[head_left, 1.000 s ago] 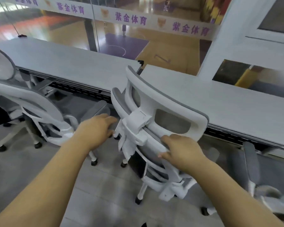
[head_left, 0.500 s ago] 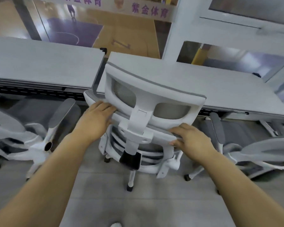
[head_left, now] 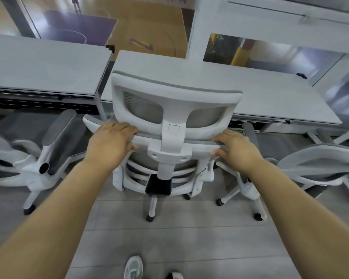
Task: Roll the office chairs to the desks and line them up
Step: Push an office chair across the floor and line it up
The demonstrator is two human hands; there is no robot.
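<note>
Both of our hands are clamped on the office chair [head_left: 165, 156]. The left hand [head_left: 109, 143] and the right hand [head_left: 236, 150] each curl their fingers over the top rail [head_left: 197, 142] of its backrest with the thumb tucked beneath. The rail is thus pinched at either end, and the headrest [head_left: 175, 93] rises midway between the two grips. A second ago the chair stood skewed, its back turned almost edge-on to us, and our left hand was off to its side. Now the back faces us squarely and the left hand has joined the right on the rail. Straight ahead of the grip lies the desk [head_left: 270, 93], and the chair stands before its near edge, toward the end on our left-hand side. The backrest hides how far the seat has gone under. Ahead and outboard of the left hand is the second desk [head_left: 44, 65]. A left neighbour chair [head_left: 54, 137] sits outboard of the left hand, and a right neighbour chair [head_left: 318, 164] outboard of the right. The armrest [head_left: 248, 129] just beside our right knuckles looks to belong to that right neighbour. We judge the swivel finished. What remains looks like a straight push away from us on the casters [head_left: 149, 218] below the grip, then a small trim to level this back with its neighbours.
</note>
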